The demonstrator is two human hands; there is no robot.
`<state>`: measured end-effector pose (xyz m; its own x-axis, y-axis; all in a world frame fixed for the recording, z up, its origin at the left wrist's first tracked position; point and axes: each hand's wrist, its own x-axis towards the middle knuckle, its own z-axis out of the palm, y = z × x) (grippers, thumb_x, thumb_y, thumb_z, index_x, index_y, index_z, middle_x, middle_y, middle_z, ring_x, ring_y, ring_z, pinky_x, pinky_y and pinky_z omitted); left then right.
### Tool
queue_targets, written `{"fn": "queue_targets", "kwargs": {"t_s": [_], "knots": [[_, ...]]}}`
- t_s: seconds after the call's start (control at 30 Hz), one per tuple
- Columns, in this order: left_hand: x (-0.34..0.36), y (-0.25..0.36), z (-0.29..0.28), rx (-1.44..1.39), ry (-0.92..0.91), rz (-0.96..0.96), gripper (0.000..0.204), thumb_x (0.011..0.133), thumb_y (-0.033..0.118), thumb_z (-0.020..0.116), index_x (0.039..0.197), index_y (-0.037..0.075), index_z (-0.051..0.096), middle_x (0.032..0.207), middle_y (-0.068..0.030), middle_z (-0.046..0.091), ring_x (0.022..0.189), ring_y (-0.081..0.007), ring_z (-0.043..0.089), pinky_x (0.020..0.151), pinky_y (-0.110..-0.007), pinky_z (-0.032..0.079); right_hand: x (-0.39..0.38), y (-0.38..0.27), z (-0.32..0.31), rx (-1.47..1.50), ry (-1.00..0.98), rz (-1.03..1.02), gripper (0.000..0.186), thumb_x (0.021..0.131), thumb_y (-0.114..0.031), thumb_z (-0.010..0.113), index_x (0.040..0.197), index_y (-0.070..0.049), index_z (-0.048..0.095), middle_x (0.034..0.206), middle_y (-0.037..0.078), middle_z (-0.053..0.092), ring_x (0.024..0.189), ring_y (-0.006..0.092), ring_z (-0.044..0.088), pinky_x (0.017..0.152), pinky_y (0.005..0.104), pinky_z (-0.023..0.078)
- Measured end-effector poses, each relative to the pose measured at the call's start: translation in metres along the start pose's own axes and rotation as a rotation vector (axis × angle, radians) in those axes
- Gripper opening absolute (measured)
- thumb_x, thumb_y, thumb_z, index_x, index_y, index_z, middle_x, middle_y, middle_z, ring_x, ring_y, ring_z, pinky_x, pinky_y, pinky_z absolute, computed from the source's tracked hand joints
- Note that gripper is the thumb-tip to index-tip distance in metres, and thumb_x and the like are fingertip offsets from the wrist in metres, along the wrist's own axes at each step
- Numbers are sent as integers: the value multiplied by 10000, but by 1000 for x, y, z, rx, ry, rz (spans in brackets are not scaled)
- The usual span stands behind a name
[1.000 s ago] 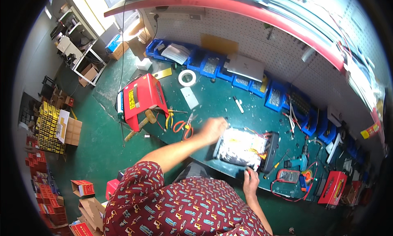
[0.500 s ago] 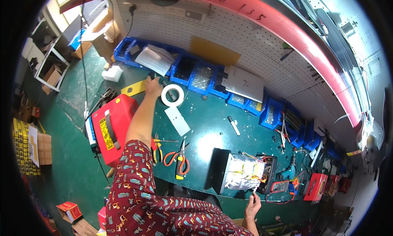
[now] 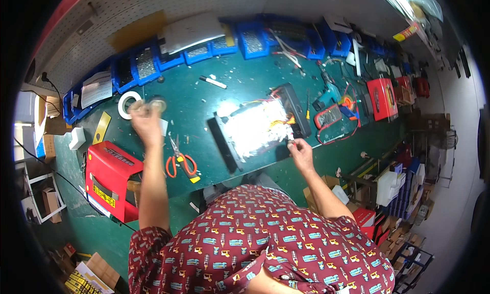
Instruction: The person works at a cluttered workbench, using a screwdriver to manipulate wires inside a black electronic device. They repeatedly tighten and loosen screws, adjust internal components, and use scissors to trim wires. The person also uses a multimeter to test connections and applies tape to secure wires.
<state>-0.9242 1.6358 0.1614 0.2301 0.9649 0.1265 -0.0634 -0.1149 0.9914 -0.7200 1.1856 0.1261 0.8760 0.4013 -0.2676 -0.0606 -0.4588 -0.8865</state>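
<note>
Right now my left grip (image 3: 145, 123) is closed on a small roll (image 3: 158, 104) of tape, blurred, held above the left part of the worktop (image 3: 199, 123). A white ring (image 3: 122, 109) lies just to the left of that hand, partly behind my fingers, and a pale plate (image 3: 163, 126) shows at its right side. My right grip (image 3: 302, 155) has thumb and fingers pinched together at the near right part of the unit (image 3: 255, 128); I cannot tell what, if anything, is between the fingertips.

The unit rests right of the middle, close to the near edge, its wrapped body glaring white between a dark panel (image 3: 224, 143) on the left and a dark frame (image 3: 296, 108) on the right. Yellow and orange wires (image 3: 282, 123) show by the frame.

Scissors (image 3: 178, 155) with orange handles lie between my left forearm and the unit. Farther off is a marker (image 3: 213, 82), and beyond it stand blue bins (image 3: 253, 45). To the right of the unit I have a screwdriver (image 3: 308, 108), a meter (image 3: 328, 116) and a drill (image 3: 329, 96). A red case (image 3: 113, 164) sits at the left.
</note>
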Motion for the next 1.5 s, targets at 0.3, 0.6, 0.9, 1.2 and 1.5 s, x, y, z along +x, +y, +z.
{"fn": "queue_targets", "kwargs": {"t_s": [0.3,0.6,0.9,1.2,1.5], "knots": [[-258,29,181,-25,-901,-459,285,903,82,668,1146,-1,544,1029,-77,648,999,-137,605,897,-280,484,6,-5,-29,308,-254,147,156,906,-117,685,1014,-3,688,796,-46,611,684,30,501,619,204,408],[-302,30,197,486,-878,5,343,813,72,725,1108,-9,570,1053,-170,668,988,-276,649,897,-364,494,8,9,-50,334,-382,95,255,875,-155,718,1074,5,715,845,-3,669,745,59,562,676,225,462],[-316,33,199,675,-846,235,358,761,42,729,1074,2,560,1075,-169,642,1006,-343,620,896,-413,490,10,10,-48,133,-311,-82,230,862,-184,709,952,28,708,849,84,703,783,140,642,741,301,512],[-302,21,191,270,-988,-647,384,968,311,613,1205,11,574,1150,-60,601,1120,-145,552,846,-343,530,13,15,-47,-13,-413,-178,238,874,-189,645,970,29,649,929,162,644,860,249,641,773,358,507],[-290,30,171,137,-1155,-833,566,965,327,619,1399,-9,483,1302,-94,568,1196,-163,548,900,-356,552,6,17,-45,-93,-332,-304,224,877,-191,628,841,25,580,838,172,593,817,322,604,748,403,478]]}}
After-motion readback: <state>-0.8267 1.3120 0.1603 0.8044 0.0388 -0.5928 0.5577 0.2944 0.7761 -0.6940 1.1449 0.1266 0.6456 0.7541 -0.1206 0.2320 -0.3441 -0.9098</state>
